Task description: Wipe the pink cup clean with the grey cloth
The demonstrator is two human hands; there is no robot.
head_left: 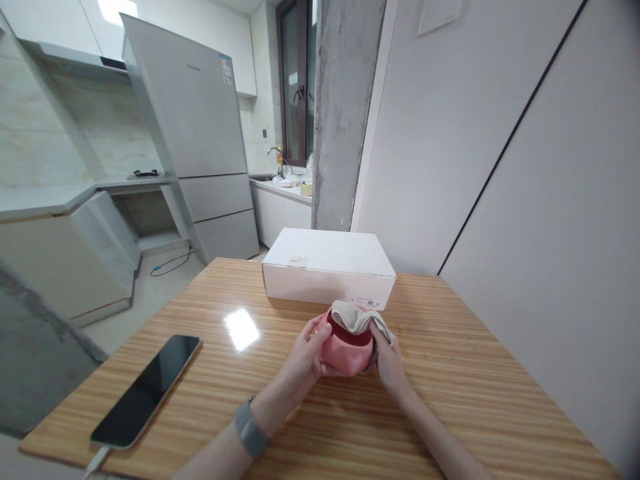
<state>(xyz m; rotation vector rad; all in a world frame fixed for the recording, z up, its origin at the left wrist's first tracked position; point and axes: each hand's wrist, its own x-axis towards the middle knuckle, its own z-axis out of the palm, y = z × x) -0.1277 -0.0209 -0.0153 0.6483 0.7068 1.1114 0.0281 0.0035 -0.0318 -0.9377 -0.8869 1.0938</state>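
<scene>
Above the wooden table, a pink pot-like container (346, 355) with faceted sides is held tilted so that its dark red inside shows. My left hand (309, 350) grips its left side, thumb at the rim and fingers underneath. A light grey cloth (356, 319) drapes over the far and right rim, partly into the opening. My right hand (389, 363) is closed on the cloth at the container's right side, thumb on top. The cloth hides part of the right wall, and some right-hand fingers are out of sight behind it.
A white cardboard box (327, 283) stands just behind my hands. On the left of the wooden table (215, 407) lies a black phone (147, 393) with a white cable (97, 460). A white wall (525, 220) borders the right side; a fridge (200, 133) stands beyond.
</scene>
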